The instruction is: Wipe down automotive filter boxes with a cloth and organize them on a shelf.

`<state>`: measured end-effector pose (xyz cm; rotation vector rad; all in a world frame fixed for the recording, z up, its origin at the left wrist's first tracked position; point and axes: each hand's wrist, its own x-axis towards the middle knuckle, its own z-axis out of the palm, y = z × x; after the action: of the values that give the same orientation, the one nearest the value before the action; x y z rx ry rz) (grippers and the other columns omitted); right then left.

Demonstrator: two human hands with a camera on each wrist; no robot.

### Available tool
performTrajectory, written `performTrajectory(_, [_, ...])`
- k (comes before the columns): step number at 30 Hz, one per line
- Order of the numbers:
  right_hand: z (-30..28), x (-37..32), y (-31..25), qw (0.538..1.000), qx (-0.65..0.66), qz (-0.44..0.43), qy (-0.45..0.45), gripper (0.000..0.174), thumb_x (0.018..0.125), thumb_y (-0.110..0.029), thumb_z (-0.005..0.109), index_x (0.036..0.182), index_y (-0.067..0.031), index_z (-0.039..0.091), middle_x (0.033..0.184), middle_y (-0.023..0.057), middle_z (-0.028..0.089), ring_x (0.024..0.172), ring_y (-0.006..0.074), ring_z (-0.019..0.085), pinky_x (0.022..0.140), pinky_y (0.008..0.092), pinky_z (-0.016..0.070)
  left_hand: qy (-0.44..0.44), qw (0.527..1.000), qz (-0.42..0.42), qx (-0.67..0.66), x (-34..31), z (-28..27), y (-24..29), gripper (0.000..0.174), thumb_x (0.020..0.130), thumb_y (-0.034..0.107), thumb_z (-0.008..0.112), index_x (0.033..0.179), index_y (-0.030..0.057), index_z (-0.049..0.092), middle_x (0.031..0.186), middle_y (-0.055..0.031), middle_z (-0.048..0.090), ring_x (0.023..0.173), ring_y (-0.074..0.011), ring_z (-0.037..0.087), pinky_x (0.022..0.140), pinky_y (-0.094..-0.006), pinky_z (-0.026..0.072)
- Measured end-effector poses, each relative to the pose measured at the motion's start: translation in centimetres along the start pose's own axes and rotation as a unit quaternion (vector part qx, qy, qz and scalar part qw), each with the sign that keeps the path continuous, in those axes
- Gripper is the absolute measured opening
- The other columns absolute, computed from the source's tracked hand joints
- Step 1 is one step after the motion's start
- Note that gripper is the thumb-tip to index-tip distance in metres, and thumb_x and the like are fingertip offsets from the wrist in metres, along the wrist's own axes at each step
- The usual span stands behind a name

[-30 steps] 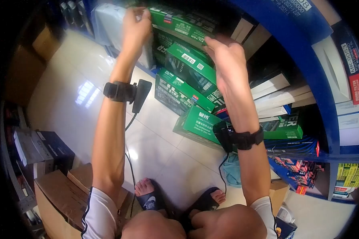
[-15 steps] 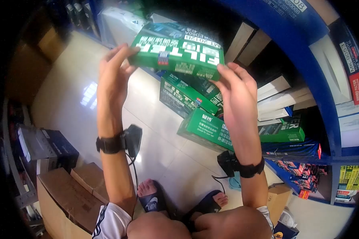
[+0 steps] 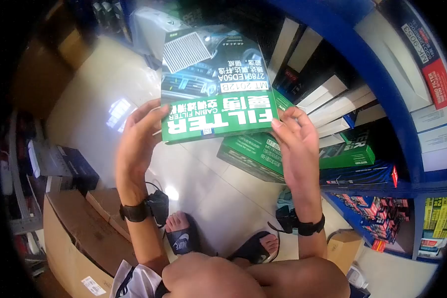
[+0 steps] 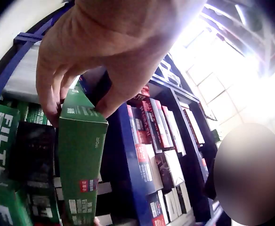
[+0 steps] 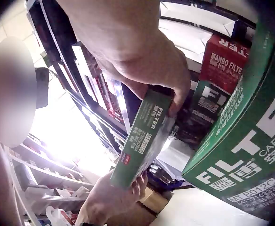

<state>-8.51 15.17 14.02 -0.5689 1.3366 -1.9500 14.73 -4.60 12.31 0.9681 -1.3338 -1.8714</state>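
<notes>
A flat green and black cabin filter box point(image 3: 216, 87) is held up in front of me, its printed face upside down in the head view. My left hand point(image 3: 140, 136) grips its left end, thumb on the face. At the right end my right hand point(image 3: 299, 144) pinches the near corner. The left wrist view shows the box's narrow green side point(image 4: 81, 146) under the left hand's fingers. In the right wrist view, both hands hold the box point(image 5: 142, 136) at opposite ends. Below it on the floor stands another green filter box point(image 3: 253, 156).
Blue shelving point(image 3: 367, 94) with upright filter boxes curves along the right. An open brown carton point(image 3: 74, 233) stands at lower left, with a dark and white box point(image 3: 59, 164) beyond it. A plastic-wrapped white package point(image 3: 151, 25) is behind the held box.
Both hands have drawn the cabin filter box off the stack by the shelf and towards me. The box has tilted so its printed face now shows fully.
</notes>
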Motion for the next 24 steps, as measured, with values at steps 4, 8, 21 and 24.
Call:
performTrajectory(4, [-0.7, -0.4, 0.1, 1.0, -0.005, 0.011, -0.025, 0.033, 0.1, 0.001, 0.072, 0.127, 0.0006, 0.053, 0.141, 0.0227, 0.064, 0.124, 0.0191, 0.066, 0.11, 0.0333, 0.05, 0.009, 1.0, 0.007, -0.016, -1.8, 0.3, -1.0, 0.06, 0.097, 0.031, 0.08, 0.14, -0.0066, 0.061, 0.121, -0.0172, 0.074, 0.105, -0.0222, 0.072, 0.098, -0.0373, 0.0543])
performTrajectory(8, [-0.9, -0.8, 0.0, 0.999, -0.011, 0.003, -0.039, 0.032, 0.1, 0.002, 0.071, 0.127, 0.0017, 0.054, 0.142, 0.0226, 0.063, 0.123, 0.0191, 0.066, 0.109, 0.033, 0.0507, -0.006, 1.0, 0.019, -0.02, -3.3, 0.1, -1.9, 0.056, 0.099, 0.025, 0.079, 0.142, -0.0043, 0.06, 0.123, -0.0194, 0.074, 0.11, -0.0246, 0.073, 0.1, -0.0394, 0.0563])
performTrajectory(21, [-3.5, -4.6, -1.3, 0.955, -0.267, -0.117, -0.059, 0.033, 0.104, -0.008, 0.071, 0.134, 0.0026, 0.061, 0.134, 0.0162, 0.071, 0.122, 0.0193, 0.069, 0.103, 0.032, 0.0545, 0.053, 0.991, 0.061, -0.108, -8.6, -2.2, -4.8, 0.066, 0.1, 0.019, 0.078, 0.149, -0.0129, 0.048, 0.141, -0.0255, 0.065, 0.129, -0.0276, 0.067, 0.112, -0.0402, 0.0545])
performTrajectory(24, [-5.6, -7.8, -3.3, 0.926, -0.352, -0.021, -0.136, 0.018, 0.1, -0.009, 0.075, 0.115, -0.0001, 0.073, 0.102, 0.0095, 0.08, 0.091, 0.0193, 0.078, 0.087, 0.0341, 0.0606, 0.054, 0.984, 0.077, -0.151, -9.5, -2.3, -5.6, 0.066, 0.102, 0.017, 0.076, 0.151, -0.0124, 0.043, 0.143, -0.024, 0.062, 0.132, -0.0263, 0.065, 0.115, -0.0408, 0.0528])
